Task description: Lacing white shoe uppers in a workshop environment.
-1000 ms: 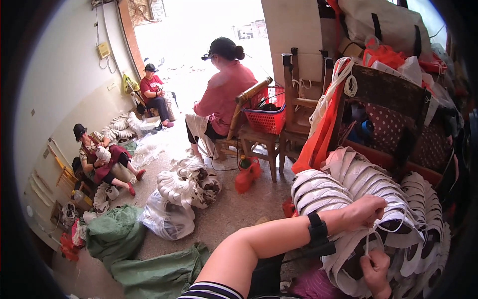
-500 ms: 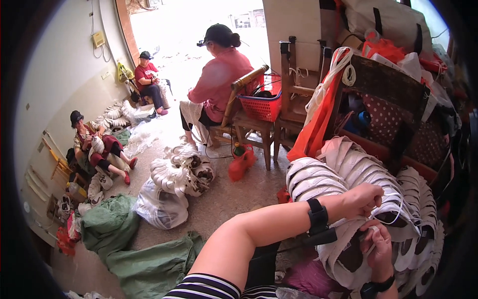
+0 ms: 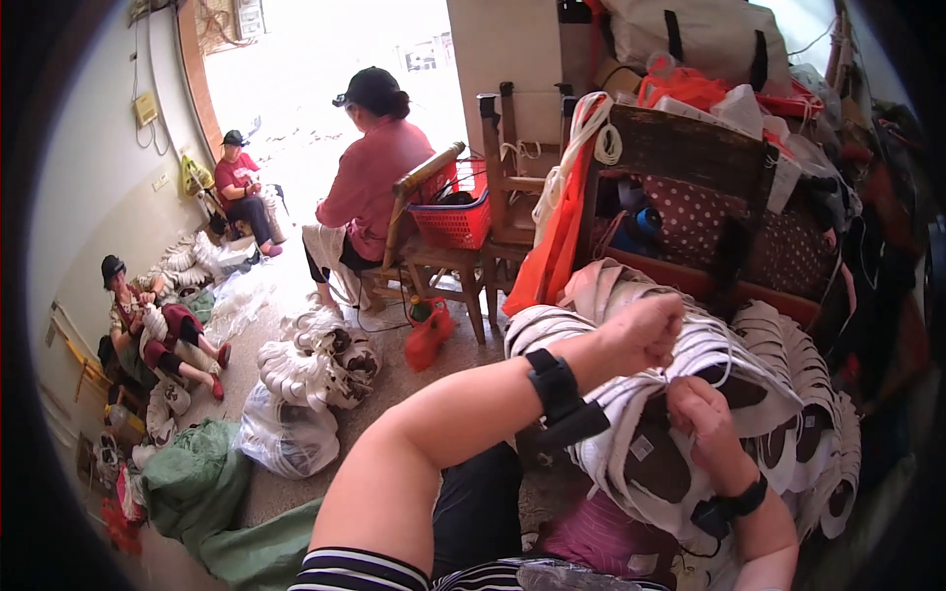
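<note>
In front of me at the right lies a bundle of white shoe uppers (image 3: 636, 453) with dark brown insides, nested in rows. My left hand (image 3: 645, 335) is closed in a fist above them, fingers bent inward. Close below it, my right hand (image 3: 702, 419) is closed too, thumb and fingers pinched together at the edge of the nearest uppers. A thin white cord (image 3: 724, 364) runs over the uppers and between the two hands, its ends hidden by my fingers. Black bands circle both wrists.
Behind the bundle stands a dark wooden chair (image 3: 680, 148) heaped with bags, an orange strip (image 3: 552, 251) hanging beside it. A red basket (image 3: 458, 222) rests on a stool. More uppers (image 3: 315, 360), a green sack (image 3: 197, 473) and an orange jug (image 3: 427, 335) lie leftward. Three people sit beyond.
The view has swung right, so the scene sits farther left. My left fist has lifted a little from the uppers, and my right hand stays pinched close below it.
</note>
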A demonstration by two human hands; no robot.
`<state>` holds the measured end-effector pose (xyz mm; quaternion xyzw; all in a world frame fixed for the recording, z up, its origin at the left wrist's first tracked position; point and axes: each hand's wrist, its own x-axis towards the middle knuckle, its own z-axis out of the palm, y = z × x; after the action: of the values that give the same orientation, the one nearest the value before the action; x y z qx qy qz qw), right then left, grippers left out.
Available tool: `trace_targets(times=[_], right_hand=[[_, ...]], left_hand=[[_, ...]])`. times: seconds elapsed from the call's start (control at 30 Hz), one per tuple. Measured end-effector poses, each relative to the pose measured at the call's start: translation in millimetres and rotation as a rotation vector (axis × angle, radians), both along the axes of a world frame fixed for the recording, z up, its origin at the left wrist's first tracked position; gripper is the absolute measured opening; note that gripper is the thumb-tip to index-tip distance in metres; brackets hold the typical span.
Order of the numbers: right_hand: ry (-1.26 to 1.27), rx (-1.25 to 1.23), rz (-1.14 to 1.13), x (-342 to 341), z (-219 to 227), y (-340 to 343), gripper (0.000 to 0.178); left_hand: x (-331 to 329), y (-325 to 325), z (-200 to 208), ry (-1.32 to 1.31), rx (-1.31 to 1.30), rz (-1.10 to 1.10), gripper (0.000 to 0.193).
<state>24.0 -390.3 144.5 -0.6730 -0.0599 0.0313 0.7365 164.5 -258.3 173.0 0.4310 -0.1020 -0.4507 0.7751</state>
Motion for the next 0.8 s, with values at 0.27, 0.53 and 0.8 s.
trace_targets(times=[0.27, 0.53, 0.8], right_hand=[[-0.394, -0.459, 0.147, 38, 48, 5, 0.018], [-0.277, -0.379, 0.213, 22, 66, -5, 0.028], [0.005, 0.009, 0.105, -67, -61, -46, 0.022]], left_hand=[[22, 16, 49, -0.195, 0.107, 0.403, 0.027], [46, 36, 66, -0.205, -0.019, 0.176, 0.035], [35, 28, -29, -0.068, 0.185, 0.288, 0.032]])
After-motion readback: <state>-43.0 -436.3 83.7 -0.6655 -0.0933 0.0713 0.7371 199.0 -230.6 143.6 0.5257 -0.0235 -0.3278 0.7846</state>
